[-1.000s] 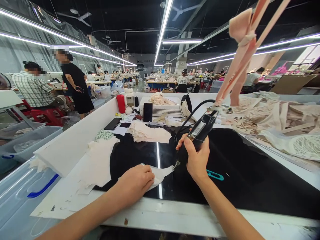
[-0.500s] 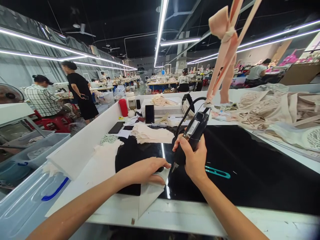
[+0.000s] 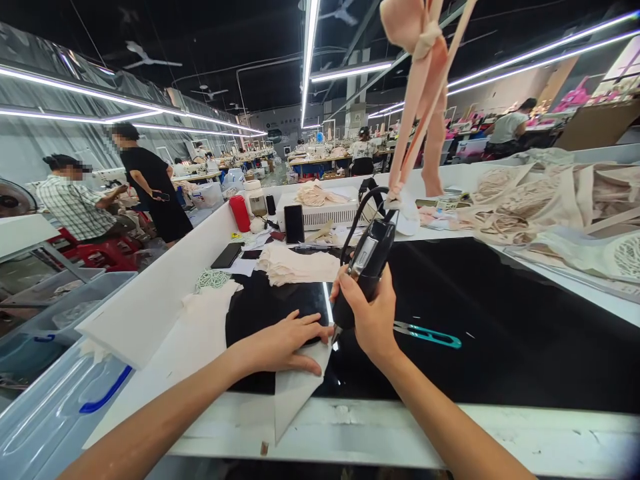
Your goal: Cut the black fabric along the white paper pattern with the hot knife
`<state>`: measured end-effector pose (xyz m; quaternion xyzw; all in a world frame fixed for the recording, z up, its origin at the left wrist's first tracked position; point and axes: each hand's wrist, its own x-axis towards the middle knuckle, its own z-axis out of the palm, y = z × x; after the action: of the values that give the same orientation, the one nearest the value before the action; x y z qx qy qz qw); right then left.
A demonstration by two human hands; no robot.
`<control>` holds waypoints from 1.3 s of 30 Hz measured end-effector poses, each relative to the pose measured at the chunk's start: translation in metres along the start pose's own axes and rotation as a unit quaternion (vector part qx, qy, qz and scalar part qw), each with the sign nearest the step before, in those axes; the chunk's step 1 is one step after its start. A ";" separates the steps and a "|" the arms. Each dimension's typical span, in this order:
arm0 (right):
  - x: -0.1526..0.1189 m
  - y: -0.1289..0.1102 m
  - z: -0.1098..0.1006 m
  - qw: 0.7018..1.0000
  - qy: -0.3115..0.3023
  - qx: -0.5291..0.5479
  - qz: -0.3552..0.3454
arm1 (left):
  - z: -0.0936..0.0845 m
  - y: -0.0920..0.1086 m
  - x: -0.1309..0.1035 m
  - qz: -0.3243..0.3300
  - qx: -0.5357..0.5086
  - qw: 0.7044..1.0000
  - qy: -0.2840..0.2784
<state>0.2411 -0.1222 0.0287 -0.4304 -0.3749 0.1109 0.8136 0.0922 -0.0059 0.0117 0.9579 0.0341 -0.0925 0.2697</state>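
Observation:
My right hand (image 3: 371, 307) is wrapped round a black handheld power tool (image 3: 369, 257), its metal tip pointing down beside the edge of a pale fabric piece (image 3: 295, 393). A cable and knotted pink fabric strips (image 3: 419, 100) run up from the tool. Flat on that fabric lies my left hand (image 3: 290, 343), fingers spread, with its fingertips close to the tool's tip. A dark object, partly hidden, shows under the left fingers. Beneath is a glossy black sheet (image 3: 475, 320). Teal thread snips (image 3: 435, 337) rest right of my right hand.
Stacked pale fabric pieces (image 3: 295, 265), a phone (image 3: 294, 224), a red container (image 3: 239, 213) and a white box (image 3: 320, 217) stand behind. Beige fabric (image 3: 545, 207) is heaped at the right. A blue-handled plastic bin (image 3: 55, 407) sits left. Several people are in the background.
The tool's tip has moved left and down to the fabric's edge with my right hand. My left fingers have spread flatter. The whole view has shifted slightly.

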 end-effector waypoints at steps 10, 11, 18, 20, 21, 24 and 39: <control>-0.004 0.004 -0.002 1.000 -0.003 -0.001 0.003 | -0.006 0.006 0.000 -0.010 -0.002 1.000 -0.020; -0.004 0.004 -0.002 1.000 -0.005 -0.003 0.001 | -0.006 0.007 0.001 -0.010 -0.002 1.000 -0.021; -0.007 -0.003 0.001 1.000 -0.002 0.001 0.012 | -0.007 0.010 0.001 -0.012 -0.003 1.000 -0.020; -0.010 -0.003 0.001 1.000 0.001 0.018 0.020 | -0.007 0.009 0.001 -0.009 0.000 1.000 -0.019; -0.012 -0.002 0.001 1.000 0.000 0.020 0.023 | -0.006 0.008 0.001 -0.008 0.002 1.000 -0.018; -0.016 0.000 0.001 1.000 -0.007 0.008 0.023 | -0.006 0.006 0.002 -0.001 0.006 1.000 -0.017; -0.015 -0.002 0.001 0.999 0.003 0.026 0.021 | -0.012 0.014 0.003 -0.002 0.025 0.999 -0.029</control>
<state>0.2301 -0.1307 0.0231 -0.4170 -0.3606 0.1363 0.8231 0.0987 -0.0112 0.0286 0.9613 0.0259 -0.1212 0.2461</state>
